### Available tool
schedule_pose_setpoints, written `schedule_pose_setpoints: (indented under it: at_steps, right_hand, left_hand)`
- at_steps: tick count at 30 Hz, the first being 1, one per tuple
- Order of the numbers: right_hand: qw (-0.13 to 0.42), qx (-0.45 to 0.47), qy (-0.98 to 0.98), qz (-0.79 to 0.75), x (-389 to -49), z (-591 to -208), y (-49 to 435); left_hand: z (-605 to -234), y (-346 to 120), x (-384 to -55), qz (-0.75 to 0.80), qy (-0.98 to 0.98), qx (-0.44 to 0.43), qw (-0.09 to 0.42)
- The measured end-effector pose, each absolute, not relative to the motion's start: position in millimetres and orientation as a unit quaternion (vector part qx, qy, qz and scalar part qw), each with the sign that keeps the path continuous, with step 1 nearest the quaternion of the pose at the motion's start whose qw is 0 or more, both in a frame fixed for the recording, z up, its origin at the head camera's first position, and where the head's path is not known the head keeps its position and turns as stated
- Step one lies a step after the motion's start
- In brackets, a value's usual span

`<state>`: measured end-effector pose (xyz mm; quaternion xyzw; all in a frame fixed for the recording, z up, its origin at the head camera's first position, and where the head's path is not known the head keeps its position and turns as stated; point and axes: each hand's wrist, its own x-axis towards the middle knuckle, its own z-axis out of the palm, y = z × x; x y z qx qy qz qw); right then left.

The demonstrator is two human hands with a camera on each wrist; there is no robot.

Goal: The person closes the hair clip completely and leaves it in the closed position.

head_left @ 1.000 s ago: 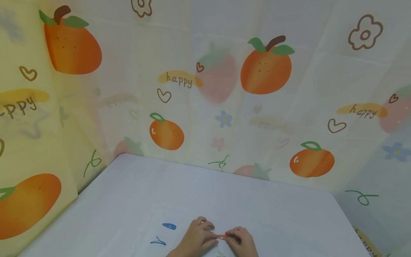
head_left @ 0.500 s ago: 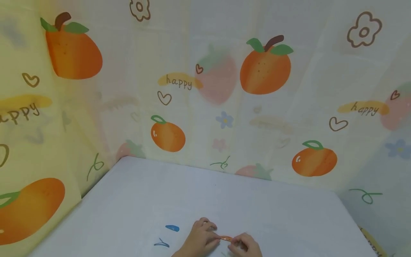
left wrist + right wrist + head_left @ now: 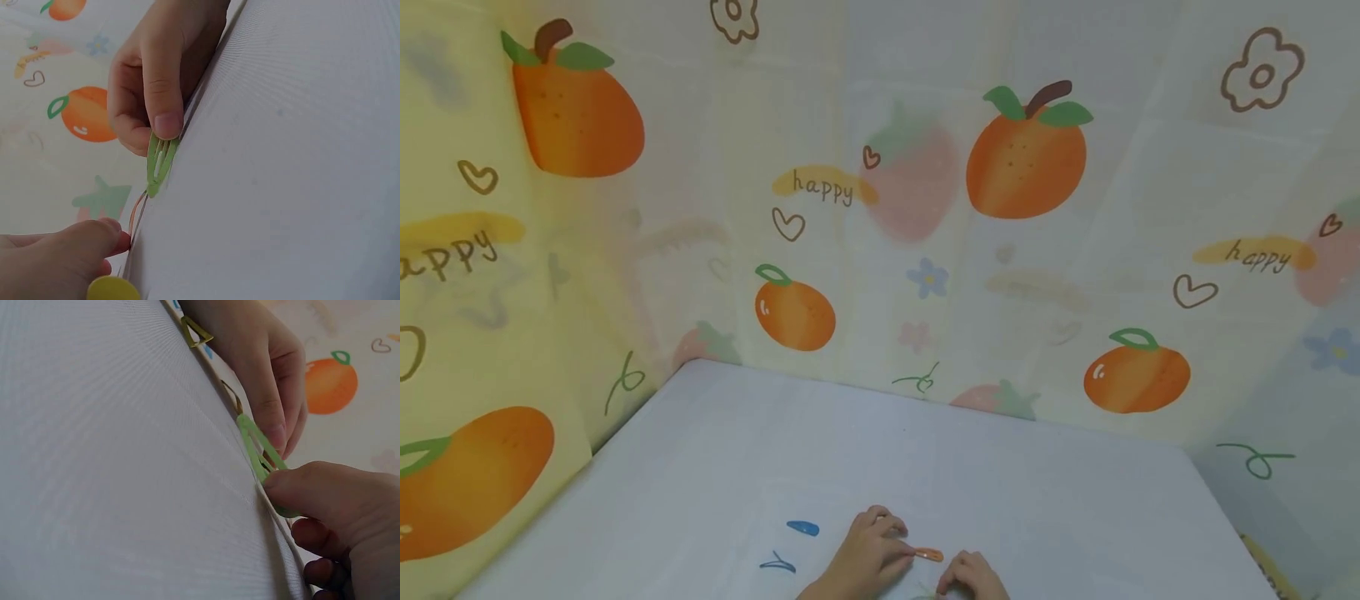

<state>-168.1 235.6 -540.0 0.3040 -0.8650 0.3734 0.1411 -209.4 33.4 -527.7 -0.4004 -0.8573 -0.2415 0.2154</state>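
Observation:
An orange snap hair clip (image 3: 929,554) lies at the fingertips of my left hand (image 3: 863,557), which pinches its left end on the table. In the left wrist view this orange clip (image 3: 133,209) shows edge-on as a thin curve. My right hand (image 3: 973,577), nearer the front edge of the head view, pinches a green snap hair clip (image 3: 253,447) between thumb and fingers. The green clip (image 3: 152,178) looks spread apart, its narrow tip pointing toward the orange clip. In the head view only a faint bit of it shows.
Left of my hands lie a blue snap clip (image 3: 803,528) and a second, spread blue clip (image 3: 777,564). A yellow clip (image 3: 196,332) stands beside my left wrist. White cloth covers the table (image 3: 737,442), and a fruit-print curtain (image 3: 880,317) rises behind it.
My right hand has come away from the orange clip's right end, moved toward the front edge and taken hold of the green clip. My left hand stays on the orange clip.

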Motion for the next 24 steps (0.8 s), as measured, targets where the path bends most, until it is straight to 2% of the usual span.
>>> schedule_pose_setpoints:
  at_steps: [6, 18, 24]
  right_hand:
    - [0.127, 0.255, -0.865, 0.413, -164.0, -538.9, 233.5]
    - [0.156, 0.265, -0.853, 0.421, -165.3, -545.5, 234.2]
    - [0.163, 0.258, -0.848, 0.433, -167.5, -554.6, 236.7]
  left_hand:
    - [-527.6, 34.2, -208.5, -0.242, -0.856, -0.402, 0.216]
    - [-527.5, 33.9, -207.3, -0.257, -0.844, -0.408, 0.234]
    - [-524.3, 36.1, -206.6, -0.293, -0.799, -0.455, 0.262]
